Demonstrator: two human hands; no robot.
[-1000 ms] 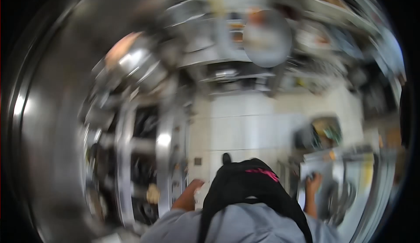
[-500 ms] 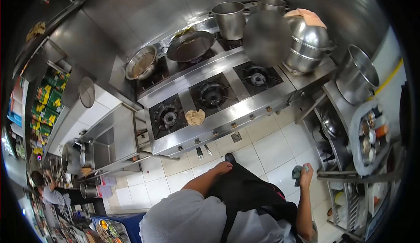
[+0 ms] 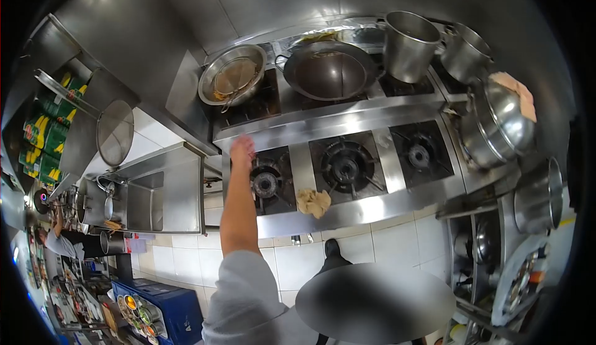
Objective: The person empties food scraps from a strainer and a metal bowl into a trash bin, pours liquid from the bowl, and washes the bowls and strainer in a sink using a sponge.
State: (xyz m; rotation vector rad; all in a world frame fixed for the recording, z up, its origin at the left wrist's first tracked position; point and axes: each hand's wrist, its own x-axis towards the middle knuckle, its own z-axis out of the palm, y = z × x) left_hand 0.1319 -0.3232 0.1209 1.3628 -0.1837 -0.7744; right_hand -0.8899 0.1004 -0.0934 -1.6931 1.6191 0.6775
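- Left hand point(image 3: 243, 149) reaches over the stove's left end point(image 3: 391, 168), fingers blurred; can't tell whether they're clenched!
- Nearby, at the stove's back left: a shiny round steel bowl point(image 3: 213, 72), mesh strainer point(image 3: 236, 75) inside.
- Right hand's fingers: can't tell.

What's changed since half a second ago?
The left hand has moved forward from near the body, out over the stove; no new grip shows. The right hand and the green cloth it held have left view; whether it let go can't be told. The beige cloth, wok and pots stay put.
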